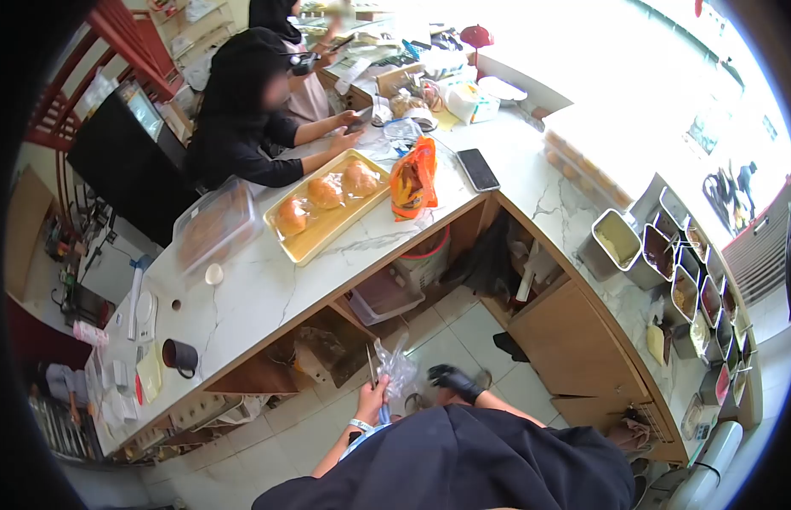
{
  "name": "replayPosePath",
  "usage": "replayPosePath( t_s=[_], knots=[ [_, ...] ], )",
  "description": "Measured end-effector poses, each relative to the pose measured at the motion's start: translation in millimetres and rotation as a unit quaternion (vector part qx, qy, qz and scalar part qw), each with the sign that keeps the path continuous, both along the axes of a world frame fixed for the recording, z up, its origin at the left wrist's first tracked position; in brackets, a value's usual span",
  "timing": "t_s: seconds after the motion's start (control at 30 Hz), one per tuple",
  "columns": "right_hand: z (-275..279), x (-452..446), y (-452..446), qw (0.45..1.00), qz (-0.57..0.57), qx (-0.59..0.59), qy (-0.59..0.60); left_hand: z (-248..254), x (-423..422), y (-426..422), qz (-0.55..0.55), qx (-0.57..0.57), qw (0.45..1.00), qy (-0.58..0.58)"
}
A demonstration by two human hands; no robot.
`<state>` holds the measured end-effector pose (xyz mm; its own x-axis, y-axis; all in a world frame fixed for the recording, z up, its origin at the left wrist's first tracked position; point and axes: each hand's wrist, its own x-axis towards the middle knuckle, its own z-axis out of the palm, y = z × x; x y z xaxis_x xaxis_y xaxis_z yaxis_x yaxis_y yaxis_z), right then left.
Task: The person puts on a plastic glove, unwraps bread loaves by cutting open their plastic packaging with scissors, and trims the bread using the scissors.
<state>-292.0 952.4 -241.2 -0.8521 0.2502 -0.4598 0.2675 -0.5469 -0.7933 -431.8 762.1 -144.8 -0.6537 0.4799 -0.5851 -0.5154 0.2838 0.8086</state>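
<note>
My left hand (372, 398), bare and with a band at the wrist, is closed around what looks like a knife (371, 364). Its thin blade points up, and a blue handle end (384, 414) shows below the fist. Crumpled clear plastic (399, 372) sits against the same hand, seemingly held along with it. My right hand (455, 382) wears a black glove. Its fingers stretch toward the plastic but stay apart from it, and I see nothing in them. Both hands are in front of my body, above the tiled floor.
On the marble counter are a tray (304, 253) of wrapped buns, an orange bag (414, 180), a phone (478, 170), a plastic box (215, 223) and a dark mug (180, 357). Metal containers (615, 242) line the right counter. A person (234, 110) sits across; another is behind.
</note>
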Motion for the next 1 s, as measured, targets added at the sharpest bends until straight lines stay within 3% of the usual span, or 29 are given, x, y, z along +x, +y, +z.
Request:
replayPosePath(
  t_s=[0.07,0.2,0.3,0.43,0.47,0.5,0.57,0.63,0.67,0.77,0.8,0.83,0.93,1.0],
  knots=[
    [74.4,-9.6,-40.0,0.996,0.089,0.028,0.017,22.6,13.2,11.2,0.068,0.065,0.996,0.010],
    [106.9,-17.8,-66.6,0.933,0.207,0.279,0.099,61.1,37.1,22.8,0.167,0.169,0.968,0.085],
    [174.9,4.0,-64.7,0.899,0.215,0.378,0.061,82.2,64.7,24.0,0.223,0.211,0.944,0.120],
    [160.2,43.0,-61.9,0.931,0.266,0.242,0.065,93.8,113.8,26.6,0.223,0.214,0.940,0.144],
    [159.0,55.5,-54.0,0.927,0.326,0.183,0.042,95.2,130.6,28.7,0.217,0.209,0.942,0.147],
    [158.3,73.9,-56.1,0.932,0.309,0.159,0.102,96.4,145.9,30.1,0.209,0.204,0.944,0.151],
    [142.0,101.3,-57.0,0.928,0.315,0.166,0.114,100.2,176.7,33.0,0.168,0.195,0.953,0.158],
    [104.7,131.1,-68.6,0.937,0.234,0.227,0.121,97.2,204.2,33.0,0.134,0.193,0.957,0.169],
    [95.5,141.9,-80.2,0.945,0.173,0.238,0.143,93.3,210.9,27.1,0.060,0.152,0.965,0.204],
    [91.0,168.2,-92.7,0.932,0.060,0.323,0.153,96.8,225.9,22.7,0.029,0.216,0.962,0.166],
    [146.6,181.1,-84.2,0.924,0.050,0.366,0.094,98.0,225.8,20.7,0.019,0.250,0.954,0.164],
    [171.2,189.1,-76.7,0.904,0.013,0.411,0.115,98.4,220.6,17.5,0.011,0.285,0.945,0.161],
    [188.4,197.6,-55.9,0.873,-0.138,0.425,0.197,106.2,200.4,13.0,0.011,0.335,0.927,0.169],
    [185.5,201.3,-30.9,0.885,-0.156,0.423,0.119,128.4,191.3,18.5,0.035,0.248,0.947,0.199]
  ],
)
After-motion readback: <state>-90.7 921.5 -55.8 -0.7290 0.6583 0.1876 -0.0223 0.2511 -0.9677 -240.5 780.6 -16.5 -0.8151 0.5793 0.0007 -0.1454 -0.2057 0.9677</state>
